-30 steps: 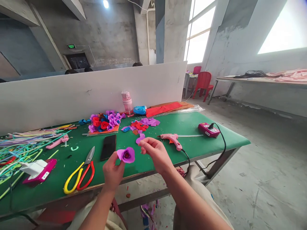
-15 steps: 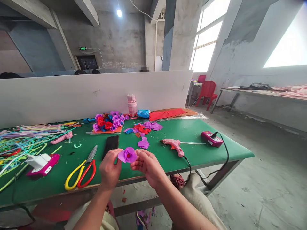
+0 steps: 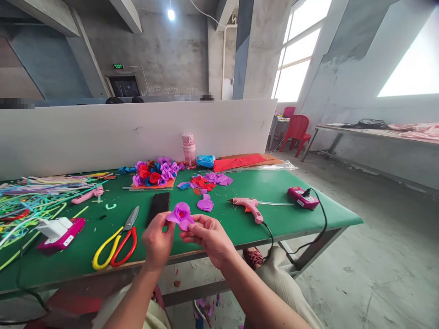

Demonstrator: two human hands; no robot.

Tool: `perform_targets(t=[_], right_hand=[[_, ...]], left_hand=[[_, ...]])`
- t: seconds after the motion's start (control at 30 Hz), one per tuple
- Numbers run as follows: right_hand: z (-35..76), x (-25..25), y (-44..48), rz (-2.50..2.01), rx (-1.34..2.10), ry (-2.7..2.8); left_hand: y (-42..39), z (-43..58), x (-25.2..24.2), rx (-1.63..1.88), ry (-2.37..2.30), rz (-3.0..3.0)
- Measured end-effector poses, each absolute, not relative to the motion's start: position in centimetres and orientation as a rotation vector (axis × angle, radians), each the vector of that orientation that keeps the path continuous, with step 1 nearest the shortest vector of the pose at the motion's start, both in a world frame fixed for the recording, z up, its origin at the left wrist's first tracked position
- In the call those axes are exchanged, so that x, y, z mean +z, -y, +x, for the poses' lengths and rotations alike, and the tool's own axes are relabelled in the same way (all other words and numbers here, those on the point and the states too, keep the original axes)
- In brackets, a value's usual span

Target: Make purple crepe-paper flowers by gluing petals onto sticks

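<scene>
A purple paper flower (image 3: 180, 215) with a small red-orange centre is held between my two hands above the table's front edge. My left hand (image 3: 158, 235) is closed on its left side, the thumb near the petals. The fingers of my right hand (image 3: 207, 235) pinch a petal at the lower right. Just beyond the flower lie loose purple petals (image 3: 205, 204). A black phone (image 3: 158, 204) is behind my left hand, and scissors (image 3: 120, 242) with yellow and red handles lie left of it. To the right rests a pink glue gun (image 3: 247, 206) with a glue stick in its back.
Finished flowers (image 3: 156, 173) are heaped at the back, near cut petals (image 3: 206, 183) and a pink bottle (image 3: 189, 151). Coloured strips (image 3: 37, 201) cover the left side. Magenta power sockets (image 3: 303, 198) with cords sit on the green table (image 3: 274, 187). A white partition (image 3: 103, 137) stands behind.
The flower has tilted and its petals have opened out towards the lower right. My right hand has shifted slightly left and down, from its right edge to a lower petal.
</scene>
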State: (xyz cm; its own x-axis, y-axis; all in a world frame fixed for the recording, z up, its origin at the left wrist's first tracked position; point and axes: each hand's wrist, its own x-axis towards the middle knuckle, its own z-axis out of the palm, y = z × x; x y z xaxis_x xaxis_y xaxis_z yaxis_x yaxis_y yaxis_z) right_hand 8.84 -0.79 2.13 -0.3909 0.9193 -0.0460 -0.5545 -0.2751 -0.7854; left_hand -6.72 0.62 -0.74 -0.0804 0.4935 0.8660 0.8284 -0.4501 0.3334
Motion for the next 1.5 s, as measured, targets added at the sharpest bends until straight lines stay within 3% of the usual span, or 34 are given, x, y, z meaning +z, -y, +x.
perform_targets(t=[0.43, 1.03, 1.2, 1.33, 1.5], right_hand=[[9.0, 2.3, 0.3, -0.761, 1.696, 0.853], [9.5, 1.7, -0.4, -0.697, 1.894, 0.641], [9.7, 1.7, -0.5, -0.788, 1.737, 0.727], [8.8, 0.5, -0.5, -0.866, 1.384, 1.12], [7.7, -0.5, -0.5, -0.919, 1.206, 1.208]], left_hand=[[-0.5, -5.8, -1.0, -1.605, 1.504, -2.015], [-0.3, -5.4, -0.7, -1.658, 1.65, -1.977], [-1.0, -5.6, -0.9, -1.992, 1.953, -1.994], [-0.9, -4.8, -0.8, -2.318, 2.087, -2.058], [0.0, -3.2, -0.5, -2.374, 2.1, -2.085]])
